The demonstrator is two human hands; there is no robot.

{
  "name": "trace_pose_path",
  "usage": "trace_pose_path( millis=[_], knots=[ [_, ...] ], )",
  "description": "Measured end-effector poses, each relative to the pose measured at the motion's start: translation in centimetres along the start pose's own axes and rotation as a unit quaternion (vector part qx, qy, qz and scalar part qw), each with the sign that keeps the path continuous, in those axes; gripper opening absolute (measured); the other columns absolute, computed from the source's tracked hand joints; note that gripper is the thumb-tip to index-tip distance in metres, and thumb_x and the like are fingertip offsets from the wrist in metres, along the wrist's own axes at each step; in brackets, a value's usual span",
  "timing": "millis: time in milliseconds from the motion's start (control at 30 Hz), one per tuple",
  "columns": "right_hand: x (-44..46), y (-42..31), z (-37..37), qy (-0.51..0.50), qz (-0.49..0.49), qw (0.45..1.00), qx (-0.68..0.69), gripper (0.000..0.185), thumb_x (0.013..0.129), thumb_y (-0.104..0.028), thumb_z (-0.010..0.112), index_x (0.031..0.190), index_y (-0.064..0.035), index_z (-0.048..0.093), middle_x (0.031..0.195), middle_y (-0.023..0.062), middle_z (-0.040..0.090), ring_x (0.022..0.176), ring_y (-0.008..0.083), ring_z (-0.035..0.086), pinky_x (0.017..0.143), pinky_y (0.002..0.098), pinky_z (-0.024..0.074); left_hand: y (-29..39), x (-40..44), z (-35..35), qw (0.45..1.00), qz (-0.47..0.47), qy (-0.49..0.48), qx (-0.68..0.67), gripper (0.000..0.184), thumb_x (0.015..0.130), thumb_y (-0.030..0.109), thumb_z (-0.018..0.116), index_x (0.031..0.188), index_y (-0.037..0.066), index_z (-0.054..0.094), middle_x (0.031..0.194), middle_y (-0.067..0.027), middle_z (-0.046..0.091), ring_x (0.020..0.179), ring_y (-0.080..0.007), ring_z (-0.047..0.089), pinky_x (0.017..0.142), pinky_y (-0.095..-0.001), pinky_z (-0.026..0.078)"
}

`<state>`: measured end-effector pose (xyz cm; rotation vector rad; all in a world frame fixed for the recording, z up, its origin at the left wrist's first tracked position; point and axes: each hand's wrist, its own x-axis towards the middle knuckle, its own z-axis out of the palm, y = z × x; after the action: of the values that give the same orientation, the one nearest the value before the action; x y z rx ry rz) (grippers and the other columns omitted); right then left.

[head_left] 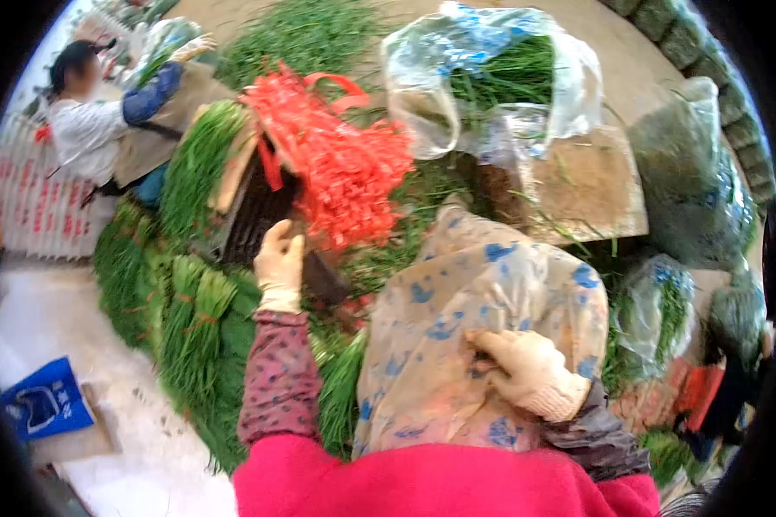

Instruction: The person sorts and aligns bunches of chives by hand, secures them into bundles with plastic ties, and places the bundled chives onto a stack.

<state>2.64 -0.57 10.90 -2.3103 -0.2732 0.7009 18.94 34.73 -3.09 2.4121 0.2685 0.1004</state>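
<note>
My left hand (279, 265), in a pale glove, is raised beside a dark ribbed crate (254, 211). Its fingers are curled, and whatever they may hold cannot be made out. Just beyond it lies a big heap of red plastic strips (341, 155). Over my lap spreads a beige cloth with blue patches (457, 319). Above that cloth is my right hand (530, 370), also gloved, with fingers bent towards the thumb; anything inside them is too small or hidden to name. Tied bundles of long green stalks (185, 310) are piled to the left of my left sleeve.
An open plastic bag (409, 77) of greens stands behind a worn board (586, 185). Filled bags (685, 181) line the right side. Loose greens (297, 39) lie at the back. Another person (90, 129) sits at the upper left. A blue bag (47, 401) lies on the left floor.
</note>
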Motion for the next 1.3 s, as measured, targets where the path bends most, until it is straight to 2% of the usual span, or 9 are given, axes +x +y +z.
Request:
trace_pose_path(
  millis=[200,367,567,633,667,900,967,1167,1300],
  knots=[
    [-0.7,0.6,0.2,0.020,0.006,1.000,0.005,0.045,0.076,-0.007,0.057,0.121,-0.0066,0.056,0.094,0.0169,0.064,0.086,0.0368,0.061,0.075,0.0423,0.0497,0.2,0.4,0.9,0.998,-0.033,-0.044,0.034,0.046,0.075,0.021,0.078,0.115,0.005,0.061,0.084,-0.0120,0.069,0.074,-0.0206,0.066,0.066,-0.0305,0.052],
    [-1.2,1.8,0.5,0.031,-0.013,0.997,0.069,0.042,0.079,-0.013,0.056,0.121,-0.0070,0.053,0.089,0.0158,0.063,0.084,0.0368,0.062,0.072,0.0441,0.0497,-2.8,2.0,4.7,0.962,-0.122,-0.094,-0.225,0.034,0.080,0.013,0.071,0.111,0.000,0.062,0.079,-0.0086,0.066,0.062,-0.0156,0.061,0.051,-0.0278,0.049],
    [-1.9,3.4,0.6,0.050,-0.001,0.996,0.068,0.032,0.081,-0.017,0.056,0.112,-0.0090,0.055,0.090,0.0157,0.063,0.083,0.0373,0.062,0.070,0.0457,0.0496,2.4,1.1,2.0,0.990,-0.073,-0.094,-0.077,0.015,0.086,0.005,0.061,0.100,0.001,0.063,0.083,-0.0115,0.068,0.066,-0.0194,0.066,0.054,-0.0321,0.052],
    [-1.4,3.5,0.3,0.043,-0.016,0.994,0.098,0.029,0.081,-0.018,0.056,0.109,-0.0093,0.056,0.090,0.0160,0.064,0.083,0.0377,0.062,0.070,0.0463,0.0493,-2.4,2.3,2.6,0.995,0.094,-0.010,0.044,0.016,0.086,0.008,0.061,0.101,0.004,0.064,0.086,-0.0145,0.069,0.073,-0.0253,0.068,0.062,-0.0356,0.053],
    [-1.1,3.8,-0.1,0.059,-0.008,0.993,0.105,0.026,0.082,-0.019,0.056,0.106,-0.0088,0.057,0.088,0.0164,0.063,0.082,0.0381,0.062,0.069,0.0464,0.0492,0.7,1.1,1.1,0.983,0.134,0.000,0.127,0.015,0.087,0.011,0.059,0.101,0.006,0.063,0.088,-0.0171,0.068,0.079,-0.0319,0.067,0.068,-0.0390,0.052],
    [3.8,12.3,-6.3,0.290,0.038,0.956,-0.002,0.035,0.081,-0.016,0.059,0.115,-0.0063,0.060,0.101,0.0187,0.065,0.095,0.0345,0.062,0.081,0.0378,0.0506,7.0,-2.4,-4.8,0.918,0.271,0.047,0.287,0.013,0.089,0.012,0.058,0.100,0.007,0.062,0.090,-0.0162,0.067,0.079,-0.0355,0.065,0.066,-0.0424,0.052],
    [5.3,14.3,-9.2,0.182,0.197,0.963,-0.014,0.037,0.079,-0.019,0.060,0.115,-0.0073,0.061,0.103,0.0191,0.065,0.098,0.0346,0.062,0.084,0.0383,0.0499,8.2,-2.9,-7.2,0.898,0.312,0.019,0.309,0.012,0.087,0.008,0.059,0.099,0.006,0.063,0.091,-0.0149,0.067,0.080,-0.0335,0.065,0.068,-0.0409,0.052],
    [6.3,26.3,-7.9,0.075,0.308,0.945,-0.083,0.033,0.079,-0.026,0.060,0.109,-0.0110,0.065,0.102,0.0165,0.066,0.098,0.0338,0.062,0.084,0.0403,0.0492,18.3,-4.8,-12.4,0.838,0.310,-0.186,0.409,0.016,0.075,0.005,0.060,0.090,0.008,0.064,0.081,-0.0103,0.064,0.074,-0.0308,0.062,0.066,-0.0396,0.049],
    [4.6,29.7,-5.4,0.124,0.236,0.963,-0.036,0.031,0.080,-0.026,0.060,0.107,-0.0106,0.065,0.101,0.0159,0.065,0.095,0.0335,0.062,0.083,0.0407,0.0494,26.7,-4.8,-8.3,0.755,0.422,-0.262,0.428,0.017,0.068,0.001,0.058,0.081,0.009,0.064,0.074,-0.0099,0.063,0.070,-0.0311,0.061,0.063,-0.0392,0.047]
  ],
)
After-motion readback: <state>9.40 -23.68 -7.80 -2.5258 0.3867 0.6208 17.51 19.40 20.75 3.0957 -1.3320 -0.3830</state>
